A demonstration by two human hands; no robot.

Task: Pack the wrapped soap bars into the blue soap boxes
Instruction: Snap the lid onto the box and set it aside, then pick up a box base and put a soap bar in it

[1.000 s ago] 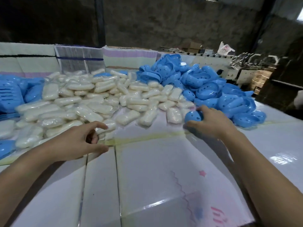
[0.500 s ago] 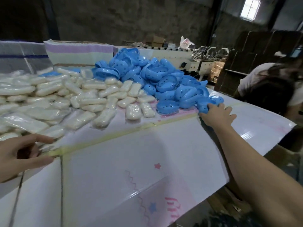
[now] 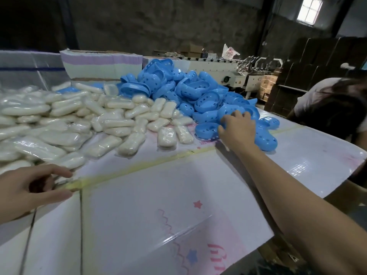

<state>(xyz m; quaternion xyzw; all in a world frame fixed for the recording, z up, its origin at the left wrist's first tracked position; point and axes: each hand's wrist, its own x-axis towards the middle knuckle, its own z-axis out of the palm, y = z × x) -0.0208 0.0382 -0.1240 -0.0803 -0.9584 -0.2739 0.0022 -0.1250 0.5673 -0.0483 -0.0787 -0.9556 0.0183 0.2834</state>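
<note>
My left hand (image 3: 25,190) hovers low over the white table (image 3: 139,205), thumb and forefinger parted in a loose curl, holding nothing, its fingertips just short of the nearest wrapped soap bars (image 3: 83,124). My right hand (image 3: 237,131) reaches further out, fingers spread and slightly bent over the blue soap boxes (image 3: 190,92), touching the ones at the pile's near edge; whether they grip any I cannot tell. Right of that hand another person (image 3: 333,108) bends down. Beyond the boxes stand a machine (image 3: 222,73), stacked cartons (image 3: 321,56) and a dim wall with a bright window (image 3: 309,10).
</note>
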